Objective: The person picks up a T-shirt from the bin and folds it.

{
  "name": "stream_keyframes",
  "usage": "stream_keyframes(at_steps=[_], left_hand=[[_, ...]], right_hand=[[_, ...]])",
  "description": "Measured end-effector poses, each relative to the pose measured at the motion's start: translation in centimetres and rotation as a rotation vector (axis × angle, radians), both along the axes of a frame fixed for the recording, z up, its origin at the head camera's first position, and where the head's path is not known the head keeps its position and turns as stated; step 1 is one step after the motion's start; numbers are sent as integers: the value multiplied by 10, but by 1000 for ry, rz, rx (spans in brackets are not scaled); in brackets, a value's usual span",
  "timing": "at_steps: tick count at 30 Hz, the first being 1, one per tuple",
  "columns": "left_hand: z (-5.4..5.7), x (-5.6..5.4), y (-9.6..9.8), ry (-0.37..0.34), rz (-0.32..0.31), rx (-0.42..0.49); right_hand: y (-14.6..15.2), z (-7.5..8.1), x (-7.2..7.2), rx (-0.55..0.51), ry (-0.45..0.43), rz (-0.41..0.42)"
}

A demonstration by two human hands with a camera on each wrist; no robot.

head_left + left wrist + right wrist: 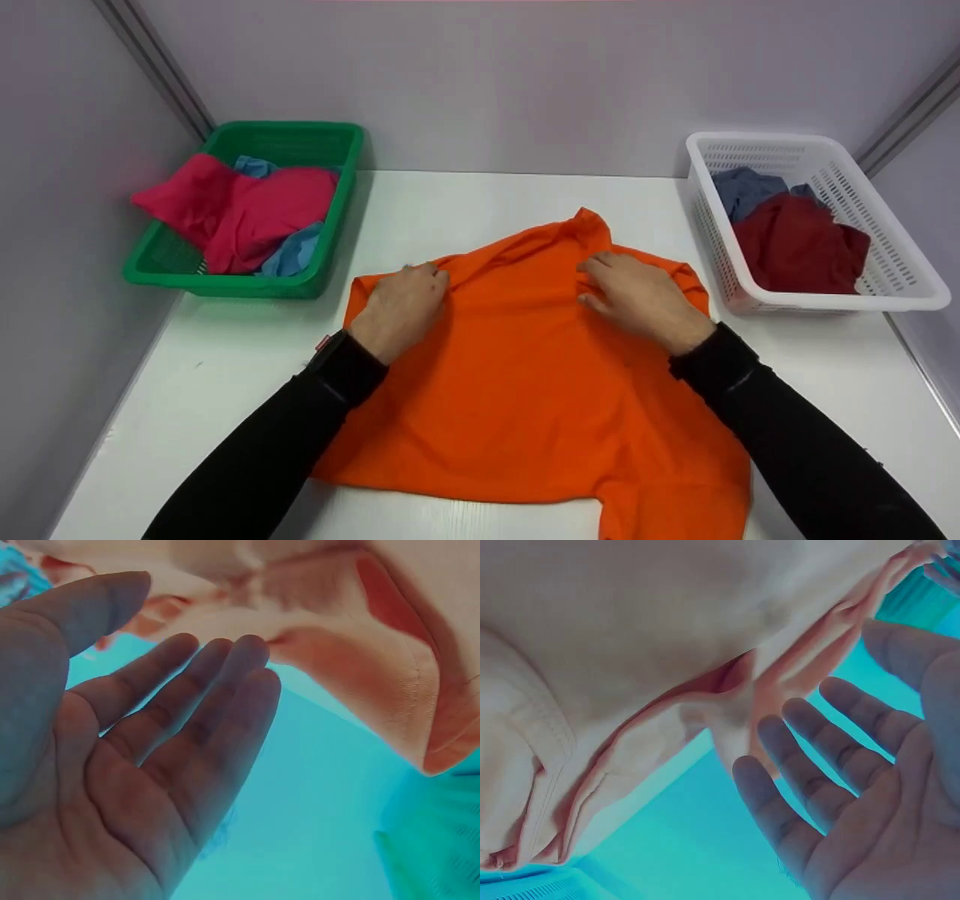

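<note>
Two bare hands hovered over or rested on an orange garment [517, 390], which lay spread across the middle of the head view on a white table [187, 405]. Its upper edge was gathered into folds, with a small peak at upper center; a narrower part ran off the bottom edge, right of center. The left hand [401, 311] was over the garment's upper left corner, and in the left wrist view its fingers were extended, thumb well apart from them. The right hand [637, 296] was right of center, just below the peak, its fingers likewise stretched and its thumb apart. Whether either hand touched the fabric could not be told. At upper left stood a green basket [225, 283] holding pink cloth [270, 206] and blue cloth [298, 247]; at upper right, a white basket [840, 301] held dark red cloth [799, 244] and grey-blue cloth [746, 191].
</note>
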State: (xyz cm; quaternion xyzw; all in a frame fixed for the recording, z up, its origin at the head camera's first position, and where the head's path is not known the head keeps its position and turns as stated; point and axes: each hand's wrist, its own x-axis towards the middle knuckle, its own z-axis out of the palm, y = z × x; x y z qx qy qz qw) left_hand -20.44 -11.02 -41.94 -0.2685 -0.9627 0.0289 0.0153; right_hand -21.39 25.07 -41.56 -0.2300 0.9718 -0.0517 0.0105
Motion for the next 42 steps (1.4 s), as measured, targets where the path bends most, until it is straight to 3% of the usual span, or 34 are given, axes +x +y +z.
stream_keyframes(at_steps=[4, 7, 14, 17, 24, 29, 33, 36, 39, 42], left_hand=[[-3, -20, -2, -104, 47, 33], [-5, -28, -4, -143, 68, 51], [-5, -40, -5, -29, 57, -15], [5, -49, -9, -38, 97, 20], [41, -80, -19, -18, 164, 23], [52, -102, -24, 39, 196, 26], [49, -118, -27, 56, 242, 24], [43, -126, -26, 44, 277, -15], [36, -127, -22, 5, 279, -65], [32, -122, -17, -41, 243, -92]], right_hand=[[3, -8, -18, 8, 8, -26], [6, -14, -27, 26, 0, -44], [8, -18, -43, -1, 66, -125], [9, -9, -51, -3, 87, -167], [20, 33, -78, 7, 180, -211], [31, 55, -103, 52, 189, -284], [39, 64, -121, 65, 159, -364], [41, 63, -131, 31, 203, -459], [38, 59, -135, -35, 252, -541], [34, 54, -135, -79, 262, -540]])
